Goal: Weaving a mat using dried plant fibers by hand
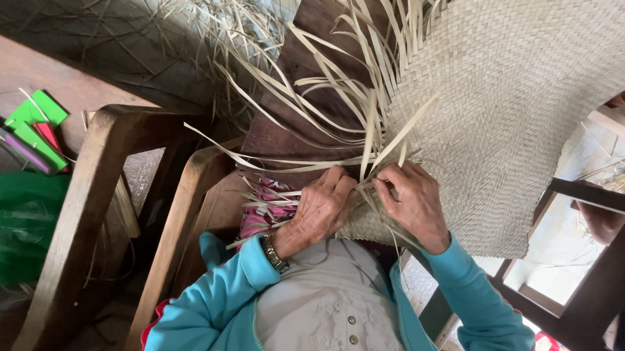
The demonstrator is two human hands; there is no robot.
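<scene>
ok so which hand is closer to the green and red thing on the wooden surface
The left hand. It works the loose strips at the mat's edge, on the side facing the green and red thing. The right hand sits beyond it, farther off. Neither is near it.

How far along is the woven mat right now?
Done: a large stretch of woven mat is tightly plaited. In hand: the left hand and right hand pinch strips at its near edge. Left: many loose strips fan out unwoven from the mat's left side.
</scene>
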